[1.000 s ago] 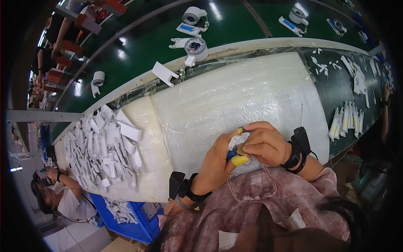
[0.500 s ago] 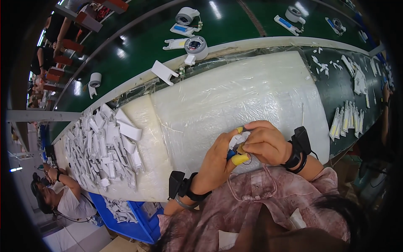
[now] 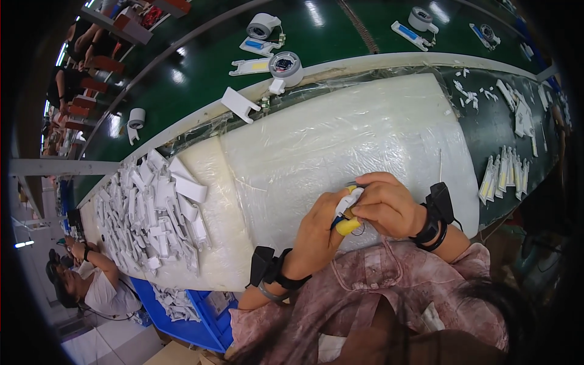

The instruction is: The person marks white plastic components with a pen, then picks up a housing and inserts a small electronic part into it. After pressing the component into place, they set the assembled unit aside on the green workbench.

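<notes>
Close to my body, both hands meet around a small white plastic part [image 3: 348, 201] with something blue at its lower side. My left hand [image 3: 322, 222] is closed on it from the left, with yellow covers on the thumb and a fingertip. From the other side my right hand [image 3: 389, 205] pinches the same part with bent fingers. Much of the part is hidden by the fingers, and a thin dark wire loops just below it. Beneath the hands lies a padded mat [image 3: 292, 164] wrapped in clear film.
A heap of white plastic housings [image 3: 152, 207] covers the mat's left. Below stands a blue bin [image 3: 210, 319] of parts. Strips with yellow faces [image 3: 504, 173] lie at right. The green conveyor [image 3: 207, 79] carries round grey-white units [image 3: 286, 68]. A co-worker [image 3: 91, 283] sits at left.
My hands stay together on the white part, which has tilted slightly. My left hand has shifted a little. The units on the conveyor have moved slightly left.
</notes>
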A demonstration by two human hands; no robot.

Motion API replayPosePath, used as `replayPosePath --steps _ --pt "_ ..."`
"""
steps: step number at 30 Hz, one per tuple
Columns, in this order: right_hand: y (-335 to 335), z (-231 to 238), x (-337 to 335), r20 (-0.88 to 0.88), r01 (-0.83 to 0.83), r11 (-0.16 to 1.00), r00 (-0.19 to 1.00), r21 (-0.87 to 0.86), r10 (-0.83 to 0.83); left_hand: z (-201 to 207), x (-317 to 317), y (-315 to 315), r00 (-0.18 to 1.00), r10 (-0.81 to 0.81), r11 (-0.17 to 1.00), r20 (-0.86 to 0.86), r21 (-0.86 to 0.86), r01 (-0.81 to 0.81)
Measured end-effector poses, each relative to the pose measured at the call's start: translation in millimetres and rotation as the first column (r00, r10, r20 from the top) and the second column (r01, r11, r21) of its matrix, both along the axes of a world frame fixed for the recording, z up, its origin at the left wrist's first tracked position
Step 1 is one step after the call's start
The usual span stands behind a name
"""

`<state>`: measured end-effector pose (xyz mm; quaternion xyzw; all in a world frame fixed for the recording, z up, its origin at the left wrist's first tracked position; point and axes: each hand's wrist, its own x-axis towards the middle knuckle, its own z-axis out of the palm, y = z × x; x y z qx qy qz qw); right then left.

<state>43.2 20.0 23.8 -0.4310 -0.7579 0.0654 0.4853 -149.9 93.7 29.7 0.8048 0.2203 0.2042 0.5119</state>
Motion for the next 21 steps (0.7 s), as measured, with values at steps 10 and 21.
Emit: replayPosePath --steps 10,21 --pt "-3 0 -4 -0.01 0.016 1.0 1.0 -0.019 -0.016 4 -2 -6 0.994 0.034 0.987 -0.104 -0.153 -0.05" --pt "-2 -5 -15 -0.038 0.189 0.982 0.981 0.004 -0.189 3 6 -9 0.989 0.115 0.982 -0.088 -0.142 -0.127"
